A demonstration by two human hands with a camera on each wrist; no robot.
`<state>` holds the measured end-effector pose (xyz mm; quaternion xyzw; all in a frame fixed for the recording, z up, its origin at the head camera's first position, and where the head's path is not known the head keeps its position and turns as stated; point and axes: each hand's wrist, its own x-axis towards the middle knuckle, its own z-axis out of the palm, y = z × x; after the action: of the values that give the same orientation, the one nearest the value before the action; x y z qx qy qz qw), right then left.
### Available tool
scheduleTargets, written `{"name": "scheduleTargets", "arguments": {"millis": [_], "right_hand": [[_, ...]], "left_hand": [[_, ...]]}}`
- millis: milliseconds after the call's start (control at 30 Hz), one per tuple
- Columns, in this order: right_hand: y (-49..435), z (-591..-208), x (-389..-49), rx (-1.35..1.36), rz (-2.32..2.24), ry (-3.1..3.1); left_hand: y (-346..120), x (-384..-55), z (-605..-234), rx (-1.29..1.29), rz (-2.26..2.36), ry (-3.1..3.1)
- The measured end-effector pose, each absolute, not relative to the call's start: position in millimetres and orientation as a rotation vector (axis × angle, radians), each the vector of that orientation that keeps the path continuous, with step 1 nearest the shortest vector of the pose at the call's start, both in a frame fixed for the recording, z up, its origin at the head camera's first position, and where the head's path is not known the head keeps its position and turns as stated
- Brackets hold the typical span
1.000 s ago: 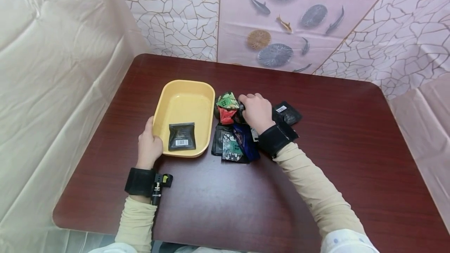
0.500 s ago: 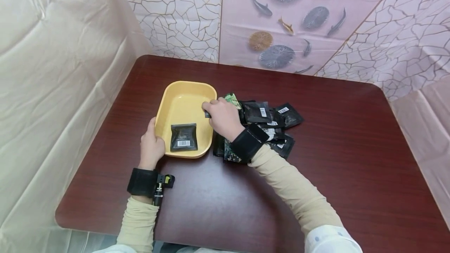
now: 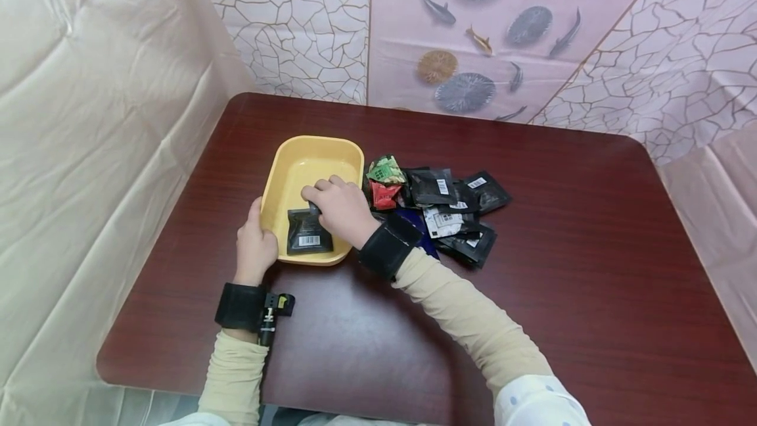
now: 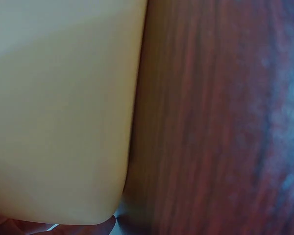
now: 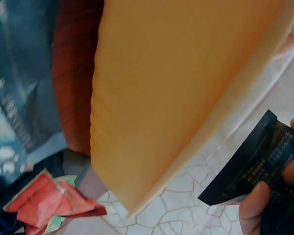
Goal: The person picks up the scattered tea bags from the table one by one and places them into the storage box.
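Note:
My left hand [image 3: 254, 248] grips the left side of a yellow plastic tray [image 3: 298, 179]. A black sachet [image 3: 309, 235] with a white barcode label lies flat in the tray's near end. My right hand [image 3: 342, 210] is above the tray, just over that sachet, and pinches another black sachet [image 5: 245, 171] between thumb and fingers. In the head view this held sachet is mostly hidden by the hand. The left wrist view shows only the tray's outer wall [image 4: 63, 122] and a sliver of fingers below it.
Right of the tray lies a heap of sachets: a green one [image 3: 386, 169], a red one [image 3: 384, 196], a blue one [image 3: 414, 219] and several black ones [image 3: 430, 186]. My right forearm crosses in front of the heap. The dark red table [image 3: 562, 235] meets patterned cloth behind.
My right hand has moved left from the heap, over the tray's right rim, carrying a black sachet to above the one in the tray. The left hand stays on the tray.

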<state>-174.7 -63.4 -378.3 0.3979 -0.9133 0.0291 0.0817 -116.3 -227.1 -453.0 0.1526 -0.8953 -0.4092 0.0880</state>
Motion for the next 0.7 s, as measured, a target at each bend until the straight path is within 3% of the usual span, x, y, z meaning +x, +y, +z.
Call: {"name": "scheduleTargets", "arguments": {"millis": [433,700], "right_hand": [[-64,-393,-175,1.399,0.283,-2.693],[-55,-392,-176,1.343,0.255,-2.684]], "left_hand": [[-227,-117,-454,0.437,-1.209,-2.684],[-228,-117,-454,0.442,-1.210,-2.664]]}}
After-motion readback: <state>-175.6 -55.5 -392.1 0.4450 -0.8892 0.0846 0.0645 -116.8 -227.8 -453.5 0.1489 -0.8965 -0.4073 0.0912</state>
